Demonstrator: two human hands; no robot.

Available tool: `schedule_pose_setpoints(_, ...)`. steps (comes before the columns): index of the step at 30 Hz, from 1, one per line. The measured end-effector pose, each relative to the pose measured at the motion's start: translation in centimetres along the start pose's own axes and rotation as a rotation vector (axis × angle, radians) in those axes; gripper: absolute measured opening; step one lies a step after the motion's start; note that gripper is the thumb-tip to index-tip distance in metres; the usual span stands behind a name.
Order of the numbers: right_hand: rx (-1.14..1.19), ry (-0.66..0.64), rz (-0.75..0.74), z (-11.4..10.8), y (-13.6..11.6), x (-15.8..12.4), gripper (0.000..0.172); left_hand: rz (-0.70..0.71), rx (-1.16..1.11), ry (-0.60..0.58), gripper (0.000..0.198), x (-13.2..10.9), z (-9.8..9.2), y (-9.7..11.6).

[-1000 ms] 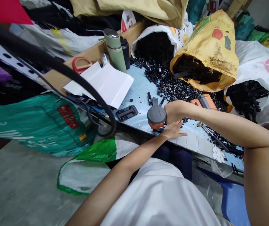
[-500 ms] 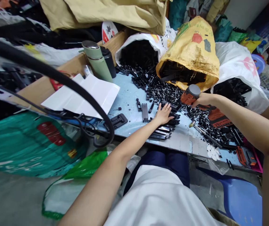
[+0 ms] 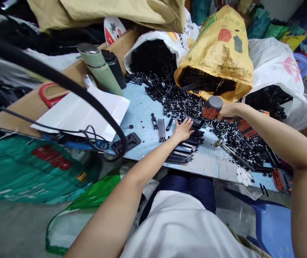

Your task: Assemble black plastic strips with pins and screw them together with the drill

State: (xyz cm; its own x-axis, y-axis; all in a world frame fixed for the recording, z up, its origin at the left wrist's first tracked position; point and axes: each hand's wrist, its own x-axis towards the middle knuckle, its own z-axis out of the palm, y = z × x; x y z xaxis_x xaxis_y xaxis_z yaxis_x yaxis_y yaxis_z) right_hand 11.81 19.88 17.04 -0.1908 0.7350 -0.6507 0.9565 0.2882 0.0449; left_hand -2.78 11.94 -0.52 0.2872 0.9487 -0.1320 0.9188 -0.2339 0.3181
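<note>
My left hand (image 3: 182, 129) lies with fingers spread on a row of long black plastic parts (image 3: 180, 152) near the bench's front edge. Gripped in my right hand (image 3: 227, 110) is an orange and black cordless drill (image 3: 212, 107); its front end points toward the row, and my hand and forearm hide part of its body. To the left of my left hand stand a grey slotted block (image 3: 161, 129) and a small black part (image 3: 154, 121). A hammer (image 3: 235, 154) rests on the bench below the drill.
Small black pieces and screws (image 3: 180, 102) spill from a white sack (image 3: 153, 37), a yellow sack (image 3: 223, 53) and another white sack (image 3: 274, 64). At the left are white paper (image 3: 89, 111), a green flask (image 3: 99, 70) and a curved black arm (image 3: 89, 98). A blue chair (image 3: 273, 222) stands at right.
The view has shifted slightly. My left hand stays spread on the black parts, and the drill remains in my right hand at nearly the same spot.
</note>
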Motion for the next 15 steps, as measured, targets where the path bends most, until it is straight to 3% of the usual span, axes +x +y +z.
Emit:
schedule_pose_setpoints(4, -0.128, 0.003, 0.049, 0.6, -1.0, -2.9, 0.022, 0.007, -0.001, 0.034, 0.049, -0.2, -0.2, 0.2)
schedule_pose_setpoints(7, -0.084, -0.046, 0.041, 1.2, -1.4, -4.2, 0.021, 0.020, -0.004, 0.071, 0.049, -0.5, -0.1, 0.2)
schedule_pose_setpoints(15, -0.105, -0.038, 0.019, 1.9, -2.8, -3.4, 0.012, 0.044, -0.019, 0.110, 0.049, -0.3, 0.2, 0.0)
